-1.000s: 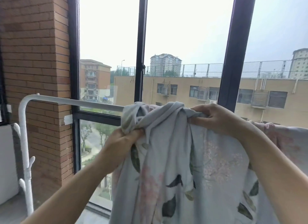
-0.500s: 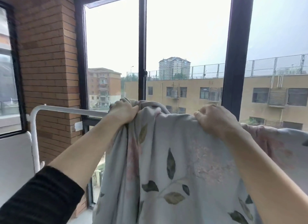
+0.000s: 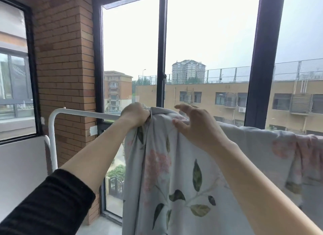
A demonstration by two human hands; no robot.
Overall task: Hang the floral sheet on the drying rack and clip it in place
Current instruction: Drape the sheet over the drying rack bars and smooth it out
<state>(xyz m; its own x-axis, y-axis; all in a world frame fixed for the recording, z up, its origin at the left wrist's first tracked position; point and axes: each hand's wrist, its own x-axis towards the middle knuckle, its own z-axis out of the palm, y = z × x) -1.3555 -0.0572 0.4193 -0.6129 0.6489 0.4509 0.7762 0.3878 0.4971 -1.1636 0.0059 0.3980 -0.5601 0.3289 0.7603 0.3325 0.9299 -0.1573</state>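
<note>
Seemingly limp and light, the floral sheet [image 3: 174, 182] is draping the drying rack [image 3: 83, 113], left hand [image 3: 135, 114] clutching its bunched top edge, likely the surest hold, right hand [image 3: 195, 128] hovering slack-fingered.

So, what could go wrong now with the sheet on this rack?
1. Only the left hand grips the grey floral fabric sheet; the right hand is open, so the sheet may slide off the white metal rack rail.
2. The fabric is bunched at the left hand, so it may hang unevenly and dry badly there.
</note>
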